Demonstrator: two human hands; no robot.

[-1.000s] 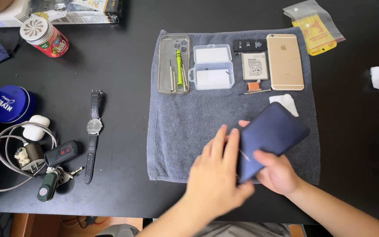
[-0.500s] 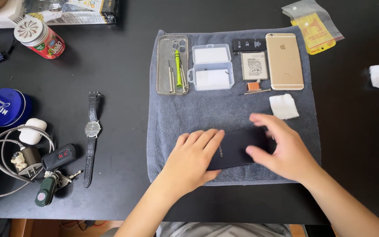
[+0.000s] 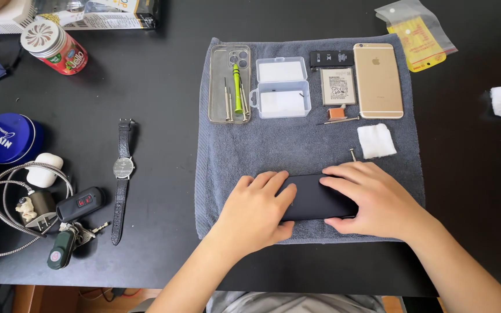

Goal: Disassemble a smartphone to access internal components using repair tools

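A dark phone [image 3: 314, 197] lies flat on the near part of a grey towel [image 3: 297, 145]. My left hand [image 3: 253, 211] rests over its left end, fingers together on top. Over the phone's right end lies my right hand [image 3: 378, 200], thumb at the near edge. A small screw [image 3: 352, 153] sits just beyond my right fingers, next to a white cloth square [image 3: 376, 141].
Along the towel's far edge lie a clear phone case [image 3: 218, 87] with a green screwdriver [image 3: 237, 88], a clear plastic box [image 3: 281, 87], two batteries [image 3: 337, 86] and a gold phone [image 3: 378, 80]. A wristwatch [image 3: 123, 174], keys [image 3: 68, 232], a cable, a blue tin [image 3: 8, 138] and a jar [image 3: 53, 46] are at left.
The dark phone was tilted up in my hands at the towel's right; it has come down flat on the towel, and both hands now lie over it.
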